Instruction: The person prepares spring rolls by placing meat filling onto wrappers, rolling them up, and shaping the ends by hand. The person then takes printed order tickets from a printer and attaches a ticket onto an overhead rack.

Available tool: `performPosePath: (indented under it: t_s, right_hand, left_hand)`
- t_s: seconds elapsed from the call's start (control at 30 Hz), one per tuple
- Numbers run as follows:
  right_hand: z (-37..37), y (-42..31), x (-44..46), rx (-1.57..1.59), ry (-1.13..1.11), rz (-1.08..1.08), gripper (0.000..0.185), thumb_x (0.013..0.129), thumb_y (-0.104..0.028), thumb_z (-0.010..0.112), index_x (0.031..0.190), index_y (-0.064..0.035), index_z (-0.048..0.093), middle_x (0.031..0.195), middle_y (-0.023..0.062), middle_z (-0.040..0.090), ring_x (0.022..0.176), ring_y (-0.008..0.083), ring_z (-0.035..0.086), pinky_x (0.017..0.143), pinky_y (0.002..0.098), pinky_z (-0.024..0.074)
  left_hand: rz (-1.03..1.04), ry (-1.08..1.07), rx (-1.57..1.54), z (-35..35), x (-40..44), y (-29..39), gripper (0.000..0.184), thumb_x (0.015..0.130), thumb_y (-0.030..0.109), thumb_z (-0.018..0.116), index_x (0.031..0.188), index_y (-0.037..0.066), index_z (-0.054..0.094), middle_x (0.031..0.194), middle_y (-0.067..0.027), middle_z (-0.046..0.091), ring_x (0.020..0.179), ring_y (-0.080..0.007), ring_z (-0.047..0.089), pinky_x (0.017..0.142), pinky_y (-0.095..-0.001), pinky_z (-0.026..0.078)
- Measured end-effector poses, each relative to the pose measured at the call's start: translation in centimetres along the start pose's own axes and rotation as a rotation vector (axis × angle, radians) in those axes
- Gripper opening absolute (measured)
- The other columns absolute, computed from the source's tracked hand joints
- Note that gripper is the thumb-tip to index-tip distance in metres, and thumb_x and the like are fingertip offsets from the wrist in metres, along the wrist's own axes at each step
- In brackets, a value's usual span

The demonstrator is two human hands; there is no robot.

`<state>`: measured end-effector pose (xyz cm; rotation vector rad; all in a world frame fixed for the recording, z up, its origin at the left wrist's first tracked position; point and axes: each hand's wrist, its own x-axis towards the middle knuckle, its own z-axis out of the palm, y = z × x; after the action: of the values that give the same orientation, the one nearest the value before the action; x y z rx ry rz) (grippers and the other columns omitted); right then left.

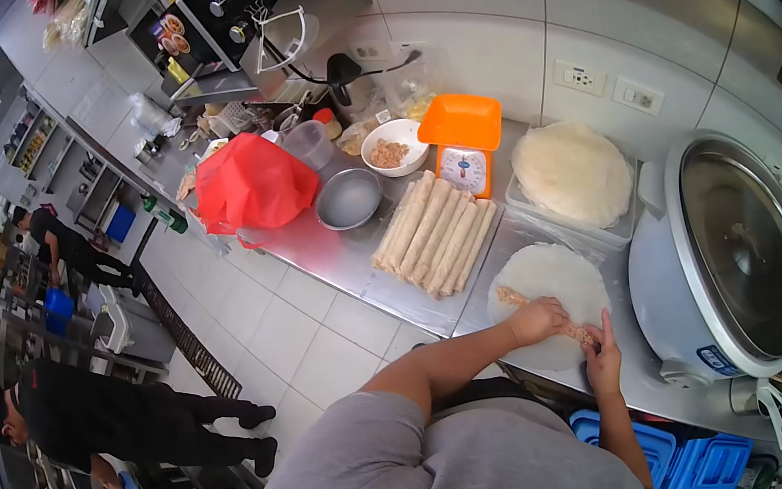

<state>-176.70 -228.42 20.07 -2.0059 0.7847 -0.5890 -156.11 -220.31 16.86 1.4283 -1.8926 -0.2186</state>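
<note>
A round, thin white wrapper (557, 270) lies flat on the steel counter, with a strip of minced meat filling (512, 296) across it. My left hand (539, 320) is closed with its fingertips down on the filling. At the strip's near right end, my right hand (604, 354) touches the filling, its fingers stretched out along the wrapper's edge. Beyond the wrapper, several finished rolls (435, 233) lie side by side in a pile. A stack of wrappers (573, 175) rests in a clear plastic container (629, 221) close by.
A large lidded cooker (716, 256) stands at the right. Behind the rolls are an orange kitchen scale (461, 128), a white bowl (415, 152) of filling, a grey bowl (349, 199) and a red bag (252, 181). Two people in black (82, 412) work across the aisle.
</note>
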Motion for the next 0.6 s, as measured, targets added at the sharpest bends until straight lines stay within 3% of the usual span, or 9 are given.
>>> performPosePath:
  t_s: [0.1, 0.2, 0.33, 0.43, 0.47, 0.5, 0.53, 0.6]
  right_hand:
    - [0.3, 0.4, -0.3, -0.049, 0.009, -0.073, 0.08, 0.076, 0.009, 0.062, 0.146, -0.0077, 0.028, 0.104, 0.0146, 0.066, 0.091, 0.0245, 0.063, 0.083, 0.0318, 0.0483]
    - [0.3, 0.3, -0.1, -0.008, 0.002, -0.037, 0.08, 0.076, 0.009, 0.062, 0.147, -0.0072, 0.027, 0.104, 0.0144, 0.066, 0.092, 0.0247, 0.063, 0.083, 0.0315, 0.0482]
    - [0.2, 0.1, 0.0, 0.037, 0.0, -0.032, 0.073, 0.08, 0.004, 0.063, 0.145, -0.0063, 0.031, 0.101, 0.0144, 0.066, 0.091, 0.0247, 0.063, 0.083, 0.0315, 0.0485]
    - [0.8, 1.8, 0.3, -0.016, 0.028, -0.098, 0.058, 0.087, -0.008, 0.064, 0.14, -0.0056, 0.04, 0.1, 0.0152, 0.066, 0.089, 0.0251, 0.063, 0.081, 0.0328, 0.0494]
    - [0.8, 2.7, 0.4, -0.113, 0.02, -0.143, 0.055, 0.087, -0.009, 0.063, 0.138, -0.0058, 0.042, 0.102, 0.0164, 0.066, 0.09, 0.0274, 0.064, 0.082, 0.0345, 0.0494]
    - [0.5, 0.9, 0.3, -0.159, 0.008, -0.044, 0.052, 0.087, -0.009, 0.063, 0.136, -0.0065, 0.045, 0.104, 0.0171, 0.066, 0.093, 0.0298, 0.064, 0.084, 0.0356, 0.0493]
    - [0.4, 0.4, 0.2, -0.132, 0.015, -0.059, 0.052, 0.085, -0.006, 0.064, 0.134, -0.0064, 0.047, 0.107, 0.0171, 0.066, 0.097, 0.0309, 0.063, 0.086, 0.0351, 0.0488]
    - [0.5, 1.6, -0.3, -0.102, 0.009, -0.048, 0.054, 0.081, 0.002, 0.063, 0.133, -0.0073, 0.048, 0.11, 0.0154, 0.065, 0.1, 0.0291, 0.063, 0.088, 0.0335, 0.0483]
  left_hand:
    - [-0.058, 0.042, 0.073, 0.0, 0.5, 1.8, 0.02, 0.072, 0.021, 0.067, 0.087, 0.008, 0.069, 0.093, -0.0079, 0.064, 0.095, -0.0271, 0.058, 0.089, -0.038, 0.044]
    - [-0.127, -0.074, 0.077, 2.2, 1.8, 2.6, 0.018, 0.073, 0.021, 0.066, 0.084, 0.008, 0.067, 0.093, -0.008, 0.062, 0.093, -0.0279, 0.056, 0.087, -0.0398, 0.044]
    - [0.006, -0.094, 0.027, 2.0, 1.5, -0.1, 0.01, 0.074, 0.019, 0.063, 0.078, 0.01, 0.064, 0.083, -0.0079, 0.059, 0.088, -0.0283, 0.056, 0.082, -0.0402, 0.045]
    - [-0.023, -0.164, 0.155, -0.8, -1.1, -3.5, 0.007, 0.074, 0.018, 0.062, 0.077, 0.012, 0.062, 0.083, -0.0088, 0.059, 0.088, -0.0286, 0.056, 0.081, -0.0405, 0.045]
    - [-0.01, -0.143, 0.183, -1.5, -2.5, -4.9, 0.008, 0.074, 0.017, 0.062, 0.079, 0.011, 0.064, 0.086, -0.0099, 0.06, 0.091, -0.03, 0.056, 0.083, -0.0417, 0.045]
    - [-0.044, -0.193, 0.148, -3.3, -3.1, -5.7, 0.011, 0.075, 0.018, 0.062, 0.082, 0.01, 0.065, 0.089, -0.0112, 0.06, 0.094, -0.0312, 0.056, 0.085, -0.0423, 0.045]
    - [-0.187, -0.234, 0.107, -6.2, -3.1, -4.4, 0.011, 0.076, 0.016, 0.063, 0.084, 0.009, 0.066, 0.091, -0.0125, 0.061, 0.095, -0.0316, 0.056, 0.086, -0.0416, 0.045]
    - [-0.172, -0.234, 0.078, -9.7, -3.9, -4.4, 0.02, 0.074, 0.011, 0.068, 0.094, 0.007, 0.069, 0.096, -0.012, 0.062, 0.096, -0.0324, 0.057, 0.088, -0.0407, 0.046]
